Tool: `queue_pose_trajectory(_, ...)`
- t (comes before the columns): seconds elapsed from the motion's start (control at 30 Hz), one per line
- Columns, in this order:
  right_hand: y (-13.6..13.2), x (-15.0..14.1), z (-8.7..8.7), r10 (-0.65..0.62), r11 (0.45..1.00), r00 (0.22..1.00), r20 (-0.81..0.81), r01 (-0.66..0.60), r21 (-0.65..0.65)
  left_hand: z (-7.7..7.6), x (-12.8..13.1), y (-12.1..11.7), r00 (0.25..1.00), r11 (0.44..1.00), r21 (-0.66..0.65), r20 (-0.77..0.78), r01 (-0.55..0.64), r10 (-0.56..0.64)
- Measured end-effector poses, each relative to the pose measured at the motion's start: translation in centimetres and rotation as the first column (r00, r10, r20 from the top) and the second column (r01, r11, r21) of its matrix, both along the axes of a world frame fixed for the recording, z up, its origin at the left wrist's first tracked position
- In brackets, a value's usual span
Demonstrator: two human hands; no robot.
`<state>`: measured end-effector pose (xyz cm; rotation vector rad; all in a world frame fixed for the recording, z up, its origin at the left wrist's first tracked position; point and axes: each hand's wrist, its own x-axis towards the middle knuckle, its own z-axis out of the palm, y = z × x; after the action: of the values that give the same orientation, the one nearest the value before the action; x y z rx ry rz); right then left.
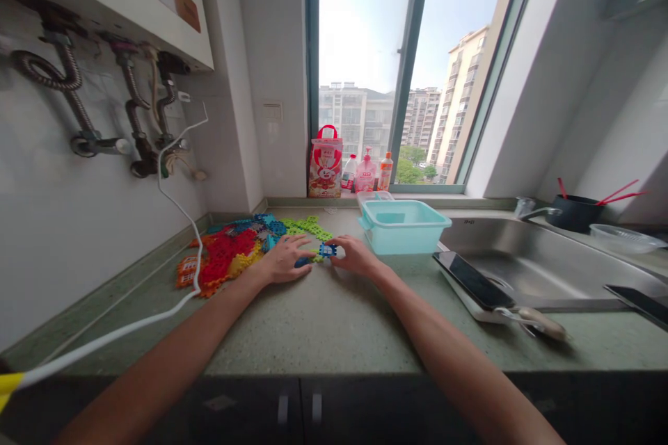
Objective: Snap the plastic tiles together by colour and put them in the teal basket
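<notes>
"Where's the blue piece?"

"Pinched in the right hand, just above the bench!"

"And the left hand?"

"Spread, palm down, beside the colourful pile!"

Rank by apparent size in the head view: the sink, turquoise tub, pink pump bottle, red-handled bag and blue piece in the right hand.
1. Steel sink
2. Turquoise tub
3. Red-handled bag
4. Pink pump bottle
5. Blue piece in the right hand
</notes>
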<state>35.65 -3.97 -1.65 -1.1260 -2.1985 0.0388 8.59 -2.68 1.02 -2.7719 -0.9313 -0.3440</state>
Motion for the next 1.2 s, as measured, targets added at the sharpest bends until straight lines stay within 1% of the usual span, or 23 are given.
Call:
queue_pose_trajectory(0.07,0.1,-0.2,-0.2,0.002,1.000,1.000,-0.030,-0.001,0.012,0.1,0.4,-0.6,0.998,0.998,-0.020,0.023,0.062,-0.062)
queue_pose_trajectory(0.1,0.1,-0.3,-0.2,0.002,1.000,0.999,-0.050,-0.001,0.016,0.2,0.5,-0.7,0.996,0.997,-0.016,0.041,0.075,-0.074)
queue_pose_trajectory(0.2,0.0,-0.7,-0.2,-0.009,0.999,0.994,-0.109,0.012,0.031,0.7,0.0,-0.6,0.994,0.999,0.020,0.100,0.042,-0.044)
queue_pose_trajectory(0.27,-0.4,-0.9,0.1,-0.004,0.999,0.993,-0.120,0.008,0.038,1.0,-0.8,-0.1,0.994,1.000,0.022,0.107,0.019,-0.022)
queue_pose_trajectory(0.33,-0.9,-1.1,0.4,0.023,1.000,0.995,-0.092,-0.022,0.022,1.0,-1.6,0.4,0.996,1.000,0.004,0.088,0.015,-0.015)
queue_pose_trajectory(0.4,-1.4,-1.2,0.7,0.044,0.998,0.999,-0.026,-0.044,-0.033,0.9,-2.3,0.7,0.998,1.000,-0.022,0.069,0.011,-0.009)
queue_pose_trajectory(0.5,-1.9,-1.1,1.0,0.027,0.990,0.995,0.093,-0.014,-0.138,0.8,-2.6,0.8,0.999,0.998,-0.059,0.045,0.007,-0.004)
queue_pose_trajectory(0.6,-1.9,-0.9,1.0,0.037,0.983,0.992,0.125,-0.014,-0.181,0.9,-2.5,0.7,1.000,0.996,-0.091,0.014,0.014,-0.013)
queue_pose_trajectory(0.73,-1.2,-0.7,0.8,0.049,0.983,0.991,0.126,-0.026,-0.182,0.9,-2.6,0.9,0.999,0.994,-0.102,0.036,0.026,-0.023)
queue_pose_trajectory(0.83,-0.7,-0.6,0.8,0.034,0.982,0.990,0.134,-0.008,-0.187,0.7,-2.6,1.2,0.997,0.993,-0.112,0.067,0.042,-0.035)
queue_pose_trajectory(0.9,-0.6,-0.5,0.9,0.049,0.984,0.991,0.122,-0.026,-0.177,0.5,-2.5,1.3,0.996,0.991,-0.125,0.085,0.045,-0.035)
queue_pose_trajectory(1.1,-1.3,-0.9,1.7,0.120,0.992,0.993,-0.007,-0.120,-0.050,0.4,-2.0,1.3,0.994,0.987,-0.147,0.094,0.069,-0.055)
queue_pose_trajectory(1.2,-1.6,-1.6,1.9,0.157,0.987,0.988,-0.002,-0.157,-0.036,0.5,-1.9,1.3,0.994,0.990,-0.117,0.083,0.080,-0.071)
